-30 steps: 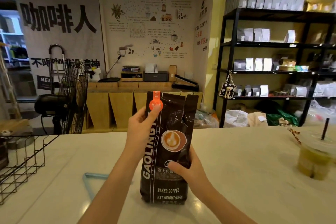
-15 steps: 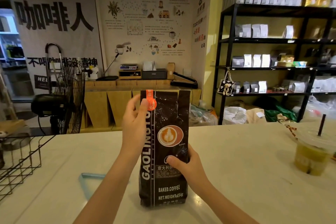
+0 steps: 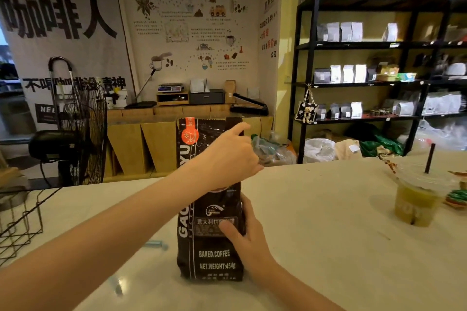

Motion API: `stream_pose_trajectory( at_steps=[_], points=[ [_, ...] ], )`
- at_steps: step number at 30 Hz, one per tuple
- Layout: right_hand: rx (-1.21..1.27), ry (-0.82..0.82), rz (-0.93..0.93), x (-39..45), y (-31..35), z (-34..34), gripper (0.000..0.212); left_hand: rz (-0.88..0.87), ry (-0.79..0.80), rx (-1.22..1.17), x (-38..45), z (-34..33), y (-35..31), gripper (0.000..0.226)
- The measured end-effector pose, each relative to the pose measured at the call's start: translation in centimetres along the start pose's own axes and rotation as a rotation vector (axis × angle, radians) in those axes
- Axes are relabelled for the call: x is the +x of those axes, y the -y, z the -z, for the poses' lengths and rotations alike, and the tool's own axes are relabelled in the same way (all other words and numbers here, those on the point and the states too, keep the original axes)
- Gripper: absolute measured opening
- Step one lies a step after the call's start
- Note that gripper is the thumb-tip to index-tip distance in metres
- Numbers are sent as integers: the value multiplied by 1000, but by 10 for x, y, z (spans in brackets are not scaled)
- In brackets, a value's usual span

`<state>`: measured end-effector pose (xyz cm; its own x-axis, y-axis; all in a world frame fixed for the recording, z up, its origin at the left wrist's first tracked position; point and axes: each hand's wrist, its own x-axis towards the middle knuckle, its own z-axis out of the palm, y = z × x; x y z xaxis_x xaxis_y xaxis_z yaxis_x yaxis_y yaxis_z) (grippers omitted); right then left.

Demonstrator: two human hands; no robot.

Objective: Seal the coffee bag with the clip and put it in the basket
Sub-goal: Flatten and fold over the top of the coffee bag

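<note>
A dark brown coffee bag [image 3: 211, 257] stands upright on the white counter [image 3: 316, 222], its top edge unfolded. My right hand [image 3: 246, 237] grips its lower right side, thumb on the front. My left hand [image 3: 227, 156] reaches across the front of the bag and holds its upper right edge, index finger up at the top corner. A pale blue clip [image 3: 154, 243] lies on the counter behind my left forearm, mostly hidden. The black wire basket [image 3: 21, 219] sits at the counter's left edge.
A plastic cup of green drink with a dark straw [image 3: 417, 206] stands at the right, with wrappers beside it. A black floor fan [image 3: 80, 134] is behind the counter on the left. Black shelves with bags [image 3: 366, 73] fill the right background.
My left hand has moved from the bag's upper left side, across its front, to the upper right edge. The bag and my right hand have stayed in place.
</note>
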<state>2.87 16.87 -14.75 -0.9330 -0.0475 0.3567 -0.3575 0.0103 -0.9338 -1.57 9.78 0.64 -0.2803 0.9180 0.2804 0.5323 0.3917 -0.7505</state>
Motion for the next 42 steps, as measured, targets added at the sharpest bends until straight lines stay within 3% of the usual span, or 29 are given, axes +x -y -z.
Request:
stream_pose_trajectory(
  at_steps=[6,12,19,29,33,35,38,40,42],
  points=[
    [-30,18,50,-5,-1,-6,55,146,-251,21,-7,-19,6,45],
    [-124,62,67,1,-4,-8,71,222,-224,87,-14,-16,16,43],
    [-143,12,127,-4,-5,-9,49,231,-231,90,-11,-12,14,39],
    [-158,16,148,-7,-4,-1,64,230,-217,80,-9,-1,5,38],
    [11,-77,99,-4,7,-5,36,275,-187,33,-17,-4,2,40],
    [114,-107,32,2,14,-5,23,322,-248,-41,-27,-4,0,36],
    [202,-91,-33,8,21,1,11,620,-502,-266,-55,-10,-3,36],
    [222,-71,-49,10,22,6,13,1044,-602,-580,-79,-18,-9,61],
    [228,-58,-55,14,23,9,15,1400,-579,-1064,-99,-24,-20,82]
  ],
)
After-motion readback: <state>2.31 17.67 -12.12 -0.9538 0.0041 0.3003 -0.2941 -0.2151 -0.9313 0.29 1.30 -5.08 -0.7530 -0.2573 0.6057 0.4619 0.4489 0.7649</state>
